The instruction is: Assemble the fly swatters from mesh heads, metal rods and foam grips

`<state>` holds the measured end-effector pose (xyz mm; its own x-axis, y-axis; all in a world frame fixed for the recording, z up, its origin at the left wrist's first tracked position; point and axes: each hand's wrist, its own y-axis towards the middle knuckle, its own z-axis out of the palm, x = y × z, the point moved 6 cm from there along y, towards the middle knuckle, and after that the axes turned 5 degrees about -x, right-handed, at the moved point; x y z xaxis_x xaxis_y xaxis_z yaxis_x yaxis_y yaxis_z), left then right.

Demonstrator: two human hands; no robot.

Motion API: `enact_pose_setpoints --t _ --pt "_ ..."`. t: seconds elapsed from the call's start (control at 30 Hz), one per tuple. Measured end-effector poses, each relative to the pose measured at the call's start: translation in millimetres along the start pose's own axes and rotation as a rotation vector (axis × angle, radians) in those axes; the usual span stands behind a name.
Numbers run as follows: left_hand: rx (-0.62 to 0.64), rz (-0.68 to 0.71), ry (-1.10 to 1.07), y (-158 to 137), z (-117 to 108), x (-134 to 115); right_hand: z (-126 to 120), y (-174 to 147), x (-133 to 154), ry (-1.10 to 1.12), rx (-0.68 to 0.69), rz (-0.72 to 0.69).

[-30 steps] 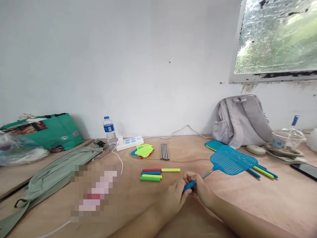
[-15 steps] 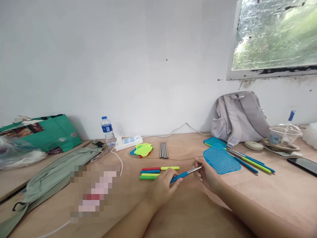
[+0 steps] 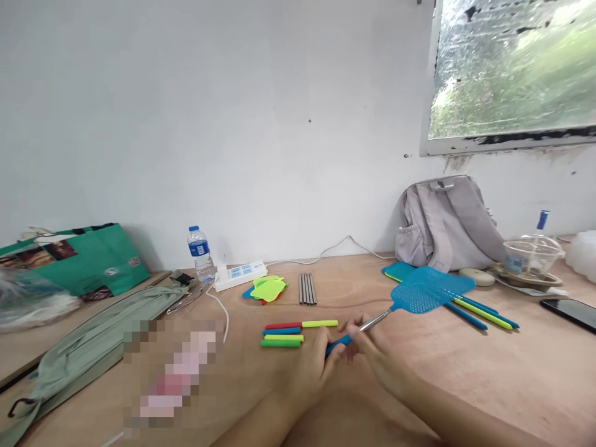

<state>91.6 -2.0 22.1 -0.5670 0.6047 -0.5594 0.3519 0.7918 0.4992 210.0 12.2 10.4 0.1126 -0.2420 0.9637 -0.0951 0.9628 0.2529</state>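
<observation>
The fingers of the left hand [image 3: 313, 363] are clamped on the rear of the blue fly swatter's [image 3: 376, 319] handle. The fingers of the right hand [image 3: 379, 357] are closed around the forward end of the same handle, just beside the left. From there the metal shaft extends forward and right to the mesh head, which overlaps the finished swatters [image 3: 488, 316] in view; contact between them cannot be determined.

Half a second earlier, the right fingers were on the metal shaft, close to the head. They are now nearer the left hand, leaving more of the shaft exposed.

Beyond the left fingers, loose handles [image 3: 282, 343] in red, blue, yellow-green and green lie on the desk [image 3: 465, 379]. Farther toward the desk's rear edge are a row of metal rods [image 3: 307, 289] and, left of it, a pile of loose swatter heads [image 3: 269, 288]. A power strip [image 3: 241, 275] and a bottle [image 3: 200, 251] stand near the rear edge, left of the rods; a backpack [image 3: 447, 223] rests near it, to the right.
</observation>
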Motion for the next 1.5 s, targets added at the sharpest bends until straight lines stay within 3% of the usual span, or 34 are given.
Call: enact_pose_setpoints --t 0.1,0.2,0.3,0.37,0.5,0.7,0.87,1.0,1.1,1.2,1.37,1.5 --pt "0.0 -0.009 -0.075 -2.2 -0.2 -7.2 10.2 -12.4 6.0 -0.159 0.055 -0.173" --pt "-0.007 -0.069 -0.032 1.0 -5.1 -3.1 -9.1 3.6 -2.1 -0.271 -0.057 -0.179" --pt "-0.064 -0.085 0.004 8.0 -17.3 9.7 -50.5 38.8 -9.7 -0.412 -0.133 -0.126" --pt "-0.136 -0.109 0.033 11.9 -26.9 24.2 -87.0 61.4 -9.7 -0.649 -0.169 -0.12" --pt "-0.309 -0.229 -0.028 14.3 -40.5 57.4 -162.6 84.3 3.6 -1.151 -0.295 -0.286" --pt "-0.468 -0.31 -0.059 13.1 -48.7 72.2 -251.4 79.8 4.8 -1.395 -0.456 -0.037" --pt "-0.498 -0.282 -0.008 13.2 -52.1 67.0 -287.8 68.3 1.9 -1.433 -0.541 0.198" --pt "-0.506 -0.273 0.019 13.2 -53.9 67.4 -304.9 62.6 -4.2 -1.366 -0.618 0.297" --pt "-0.5 -0.276 0.019 13.6 -53.5 69.0 -301.6 62.1 1.9 -1.481 -0.7 0.206" --pt "-0.481 -0.284 0.025 14.2 -51.7 69.8 -269.0 67.3 7.9 -1.584 -0.674 -0.022" --pt "-0.503 -0.278 0.114 15.3 -58.0 68.7 -154.0 75.1 -2.5 -1.457 -0.288 -0.394" --pt "-0.564 -0.283 0.249 15.9 -73.6 73.5 -80.2 64.4 -3.7 -1.252 -0.149 -0.554"
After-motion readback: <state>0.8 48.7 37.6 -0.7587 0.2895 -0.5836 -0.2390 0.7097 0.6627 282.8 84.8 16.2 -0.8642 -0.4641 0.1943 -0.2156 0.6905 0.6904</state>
